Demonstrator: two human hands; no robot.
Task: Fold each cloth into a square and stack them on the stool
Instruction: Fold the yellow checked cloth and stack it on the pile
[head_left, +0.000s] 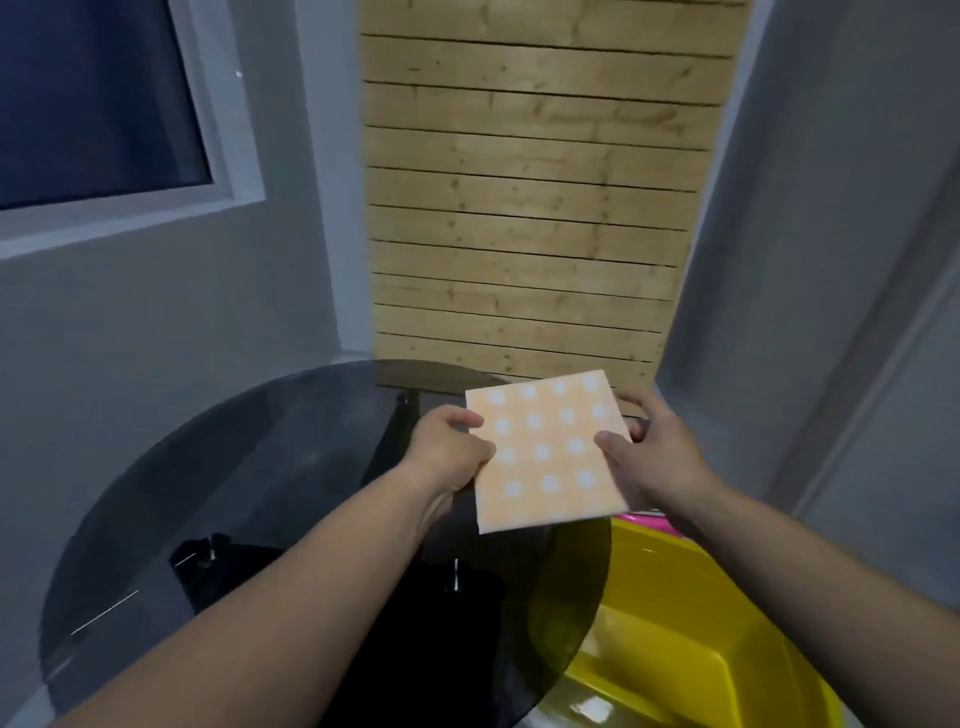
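Matt cloth (545, 449) – glossy smoked-glass table (291, 467), rough wood planks (535, 208), shiny yellow plastic (670, 613)

Both my bare forearms reach forward from the lower corners, angling in toward each other. My left hand (452, 441) is curled, back of the hand up, pinching the left edge of the cloth (545, 452). My right hand (657, 457) grips the right edge, thumb laid on top, fingers (636, 402) hooked round the far side. The hands sit about level, the cloth between them
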